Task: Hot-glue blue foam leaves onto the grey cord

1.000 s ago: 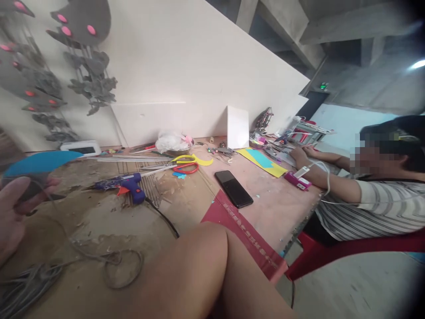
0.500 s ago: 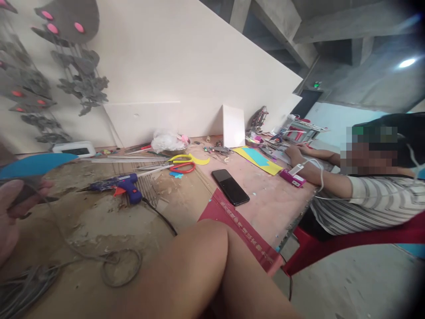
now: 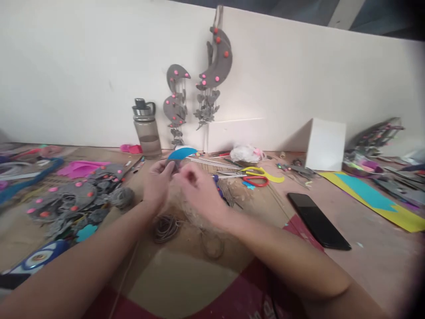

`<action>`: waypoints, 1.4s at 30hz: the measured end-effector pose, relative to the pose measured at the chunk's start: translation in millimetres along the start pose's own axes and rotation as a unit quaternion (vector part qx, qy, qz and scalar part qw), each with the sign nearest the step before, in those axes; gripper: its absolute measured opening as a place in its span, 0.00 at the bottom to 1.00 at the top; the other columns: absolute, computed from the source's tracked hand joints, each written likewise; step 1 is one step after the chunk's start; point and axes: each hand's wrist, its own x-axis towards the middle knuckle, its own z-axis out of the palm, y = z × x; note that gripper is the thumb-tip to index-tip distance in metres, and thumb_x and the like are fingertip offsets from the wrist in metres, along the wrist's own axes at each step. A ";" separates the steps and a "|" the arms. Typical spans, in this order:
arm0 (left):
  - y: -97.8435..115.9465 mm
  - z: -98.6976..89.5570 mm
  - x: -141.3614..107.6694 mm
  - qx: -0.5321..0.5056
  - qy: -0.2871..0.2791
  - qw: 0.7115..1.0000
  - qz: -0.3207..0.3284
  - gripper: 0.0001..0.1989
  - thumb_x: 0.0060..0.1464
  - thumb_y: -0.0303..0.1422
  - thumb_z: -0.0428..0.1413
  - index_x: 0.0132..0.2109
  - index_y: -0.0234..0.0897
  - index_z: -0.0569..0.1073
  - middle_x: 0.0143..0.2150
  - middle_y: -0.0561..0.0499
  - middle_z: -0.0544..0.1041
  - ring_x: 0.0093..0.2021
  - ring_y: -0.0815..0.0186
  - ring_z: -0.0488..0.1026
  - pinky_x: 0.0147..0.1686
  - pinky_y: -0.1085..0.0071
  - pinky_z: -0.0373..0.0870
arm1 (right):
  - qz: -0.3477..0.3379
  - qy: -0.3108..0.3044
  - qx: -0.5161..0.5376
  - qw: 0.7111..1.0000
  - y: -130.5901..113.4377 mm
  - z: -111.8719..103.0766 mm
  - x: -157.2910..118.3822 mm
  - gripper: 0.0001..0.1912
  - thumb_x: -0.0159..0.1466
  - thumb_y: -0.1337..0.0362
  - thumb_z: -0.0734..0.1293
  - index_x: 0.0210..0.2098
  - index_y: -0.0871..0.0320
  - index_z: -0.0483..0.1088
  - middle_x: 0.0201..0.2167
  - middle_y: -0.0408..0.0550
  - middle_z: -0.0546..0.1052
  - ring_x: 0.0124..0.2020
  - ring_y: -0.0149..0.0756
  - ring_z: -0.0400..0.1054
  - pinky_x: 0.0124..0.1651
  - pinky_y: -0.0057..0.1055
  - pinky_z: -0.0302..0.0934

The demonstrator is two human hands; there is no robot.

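My left hand (image 3: 156, 184) is closed on the edge of a grey felt piece (image 3: 172, 165), with a blue curved piece (image 3: 182, 153) showing just above it. Close beside it, my right hand (image 3: 195, 188) is smeared by motion, its fingers pinched together near the grey felt; what they hold is hidden. Under the hands a coil of grey cord (image 3: 166, 229) lies on the board, with a loose loop (image 3: 212, 245) to its right. Mostly covered by my right hand is the blue glue gun (image 3: 217, 184).
Left are grey felt pieces with pink dots (image 3: 75, 195), a yarn ball (image 3: 123, 197) and a bottle (image 3: 148, 133). Scissors (image 3: 255, 180), a phone (image 3: 317, 220) and yellow and blue sheets (image 3: 368, 195) lie right. Grey moon hangings (image 3: 222, 57) are on the white wall behind.
The view has swung left, so the co-worker is out of sight. My hands now sit together in the middle; before, my left hand was at the left edge and my right arm reached across in front.
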 end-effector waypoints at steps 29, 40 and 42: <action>11.8 12.0 -16.2 -0.066 -0.056 0.996 -0.011 0.12 0.50 0.39 0.61 0.38 0.35 0.73 0.37 0.49 0.78 0.38 0.67 0.75 0.47 0.58 0.75 | 0.071 0.117 0.042 0.990 51.5 -2.5 17.6 0.07 0.60 0.60 0.62 0.30 0.57 0.67 0.25 0.40 0.67 0.28 0.30 0.59 0.33 0.29 0.53; 10.2 15.5 -17.1 -0.067 -0.055 0.996 -0.024 0.12 0.50 0.38 0.60 0.38 0.34 0.72 0.37 0.49 0.78 0.38 0.67 0.75 0.48 0.58 0.74 | 0.063 0.111 0.018 0.992 54.2 -1.5 16.2 0.08 0.62 0.60 0.61 0.31 0.57 0.67 0.26 0.40 0.68 0.29 0.31 0.60 0.35 0.29 0.54; 9.2 14.7 -16.6 -0.041 -0.056 0.998 -0.009 0.13 0.51 0.38 0.59 0.40 0.35 0.71 0.38 0.49 0.78 0.39 0.67 0.76 0.48 0.58 0.73 | 0.052 0.100 0.010 0.994 51.6 -1.4 14.7 0.08 0.62 0.60 0.61 0.32 0.57 0.67 0.27 0.41 0.69 0.29 0.31 0.61 0.35 0.29 0.55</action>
